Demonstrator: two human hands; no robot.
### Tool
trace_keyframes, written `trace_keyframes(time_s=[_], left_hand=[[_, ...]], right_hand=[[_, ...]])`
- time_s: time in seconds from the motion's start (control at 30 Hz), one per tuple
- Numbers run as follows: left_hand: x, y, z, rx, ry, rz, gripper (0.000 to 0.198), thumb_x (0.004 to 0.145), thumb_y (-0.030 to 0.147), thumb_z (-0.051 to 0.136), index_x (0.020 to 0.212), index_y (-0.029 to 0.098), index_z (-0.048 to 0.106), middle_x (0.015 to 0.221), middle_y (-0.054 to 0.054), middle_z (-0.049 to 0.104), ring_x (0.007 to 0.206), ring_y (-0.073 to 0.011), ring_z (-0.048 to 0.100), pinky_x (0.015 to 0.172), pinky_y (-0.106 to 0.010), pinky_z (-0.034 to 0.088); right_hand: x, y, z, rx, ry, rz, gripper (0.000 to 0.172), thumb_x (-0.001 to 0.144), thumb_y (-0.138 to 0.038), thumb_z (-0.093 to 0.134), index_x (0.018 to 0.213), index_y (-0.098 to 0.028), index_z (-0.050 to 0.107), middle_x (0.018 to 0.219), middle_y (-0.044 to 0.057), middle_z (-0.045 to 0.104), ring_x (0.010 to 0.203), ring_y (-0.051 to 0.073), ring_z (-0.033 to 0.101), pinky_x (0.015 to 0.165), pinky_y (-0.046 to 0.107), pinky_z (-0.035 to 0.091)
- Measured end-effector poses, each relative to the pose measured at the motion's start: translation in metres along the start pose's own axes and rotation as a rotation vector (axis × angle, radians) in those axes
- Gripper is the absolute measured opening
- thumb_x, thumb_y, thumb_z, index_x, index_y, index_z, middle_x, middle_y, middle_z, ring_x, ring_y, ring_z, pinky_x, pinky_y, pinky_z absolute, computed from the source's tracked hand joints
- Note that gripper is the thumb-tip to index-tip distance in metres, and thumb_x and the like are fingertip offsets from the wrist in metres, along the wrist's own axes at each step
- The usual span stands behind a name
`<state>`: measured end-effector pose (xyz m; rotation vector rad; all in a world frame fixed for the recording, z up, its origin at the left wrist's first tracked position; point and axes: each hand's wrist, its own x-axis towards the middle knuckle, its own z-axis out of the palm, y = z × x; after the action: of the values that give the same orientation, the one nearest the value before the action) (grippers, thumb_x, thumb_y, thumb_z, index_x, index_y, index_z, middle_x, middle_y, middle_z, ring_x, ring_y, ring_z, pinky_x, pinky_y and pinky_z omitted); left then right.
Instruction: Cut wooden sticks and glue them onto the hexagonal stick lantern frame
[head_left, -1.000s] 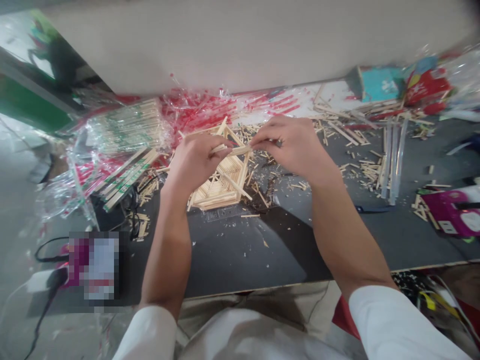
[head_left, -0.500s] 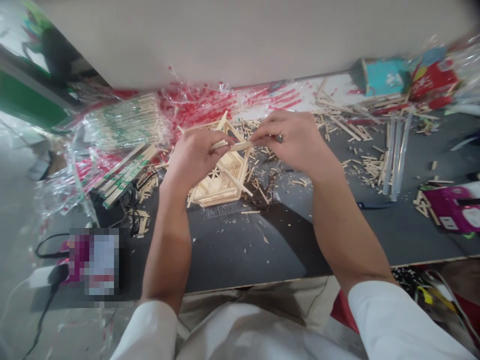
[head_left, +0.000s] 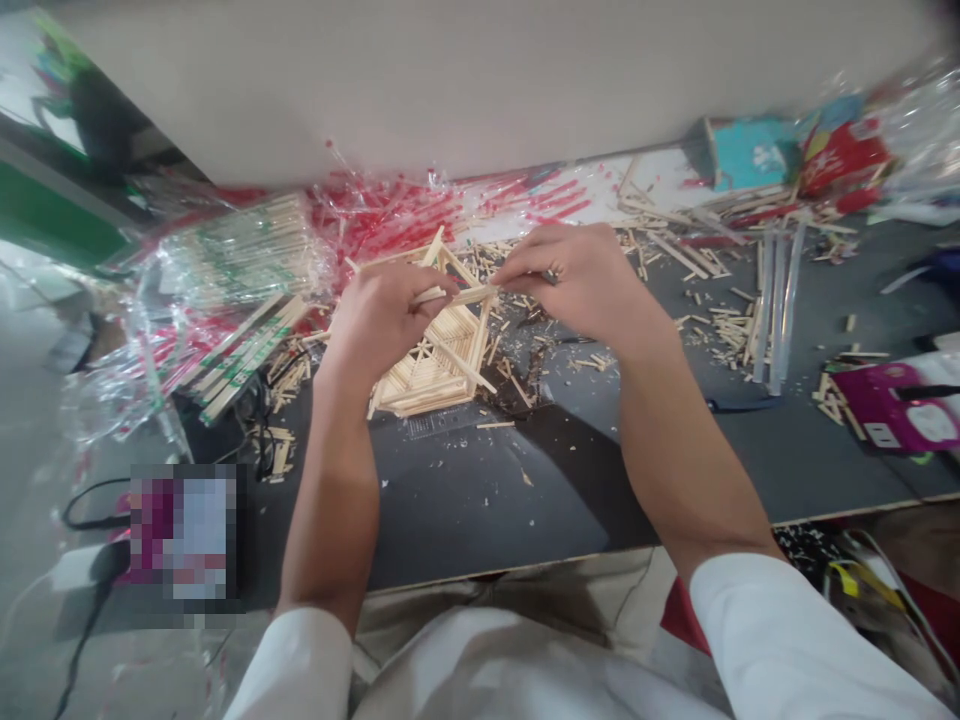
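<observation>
One hexagonal frame of pale wooden sticks (head_left: 442,399), partly covered by the left hand (head_left: 375,315), is set on the dark grey flat worktop (head_left: 472,540). One short pale wooden stick (head_left: 430,295) is gripped by the left fingers. The right hand (head_left: 574,280) is held at the frame's upper right corner, fingers drawn close together; whether anything is grasped cannot be told. Clear plastic rods (head_left: 780,310) are laid well to the right.
</observation>
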<state>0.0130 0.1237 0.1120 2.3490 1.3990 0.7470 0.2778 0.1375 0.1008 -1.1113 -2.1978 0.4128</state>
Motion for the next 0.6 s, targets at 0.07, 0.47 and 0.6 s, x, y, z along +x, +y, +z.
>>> trace_keyframes(time_s=[0.07, 0.47, 0.6], left_hand=[[0.0003, -0.0011, 0.0007, 0.008, -0.001, 0.005, 0.022, 0.098, 0.021, 0.068, 0.107, 0.027, 0.088, 0.105, -0.005, 0.087, 0.099, -0.0246, 0.079, 0.096, -0.039, 0.061], [0.0001, -0.0015, 0.0022, -0.001, 0.018, 0.026, 0.024, 0.100, 0.021, 0.066, 0.108, 0.026, 0.088, 0.106, -0.008, 0.087, 0.097, -0.0232, 0.080, 0.090, -0.037, 0.061], [-0.0003, -0.0032, 0.0039, -0.001, 0.040, 0.063, 0.024, 0.100, 0.019, 0.066, 0.106, 0.024, 0.088, 0.103, -0.008, 0.087, 0.095, -0.0239, 0.080, 0.089, -0.038, 0.061]], right_hand=[[-0.0002, 0.0009, -0.0001, 0.008, 0.005, 0.006, 0.022, 0.102, -0.023, 0.069, 0.101, -0.031, 0.090, 0.102, 0.003, 0.086, 0.095, 0.024, 0.075, 0.092, 0.044, 0.059], [0.0017, 0.0025, 0.0037, 0.001, 0.024, -0.013, 0.021, 0.100, -0.020, 0.071, 0.098, -0.029, 0.090, 0.099, 0.003, 0.086, 0.093, 0.023, 0.076, 0.092, 0.041, 0.057], [0.0012, 0.0022, 0.0036, 0.018, 0.047, -0.031, 0.022, 0.097, -0.016, 0.072, 0.097, -0.029, 0.090, 0.097, 0.003, 0.087, 0.092, 0.023, 0.078, 0.089, 0.040, 0.058]])
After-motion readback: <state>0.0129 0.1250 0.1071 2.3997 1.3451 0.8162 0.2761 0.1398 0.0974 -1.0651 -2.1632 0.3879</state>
